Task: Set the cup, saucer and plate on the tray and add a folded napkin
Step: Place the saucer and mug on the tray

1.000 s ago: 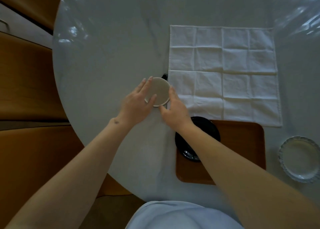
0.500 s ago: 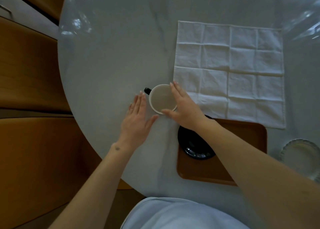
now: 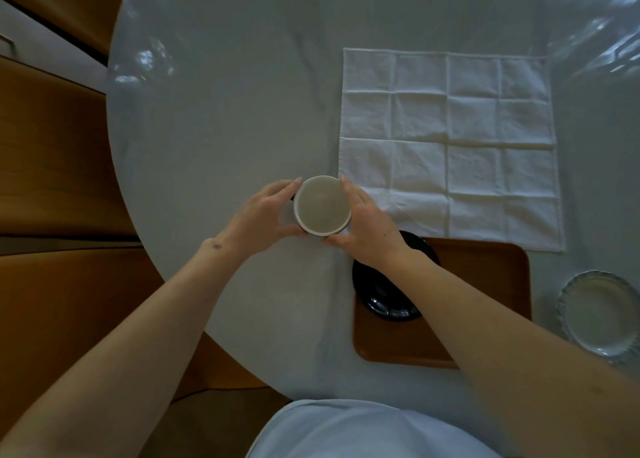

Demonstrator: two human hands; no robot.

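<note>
Cup handle hidden by left hand (image 3: pixel 258 216); black round saucer (image 3: pixel 388 298) half covered by right forearm.
Dark-walled, pale-lined cup (image 3: pixel 322 205) is gripped by both curled hands, right hand (image 3: pixel 367 225) opposite; bare grey round table (image 3: pixel 221 118) beyond.

Both hands clasp the cup (image 3: pixel 322 205) from either side: the left hand (image 3: pixel 260 219) curls round its left wall, the right hand (image 3: pixel 367 224) round its right. The cup sits over the round grey table (image 3: pixel 221 118), just off the near-left corner of the unfolded white napkin (image 3: pixel 449 145). A wooden tray (image 3: pixel 485 294) lies by the table's near edge, the dark saucer (image 3: pixel 384 301) on its left end (partly under the right forearm). A pale fluted plate (image 3: pixel 601 313) rests just right of the tray.
</note>
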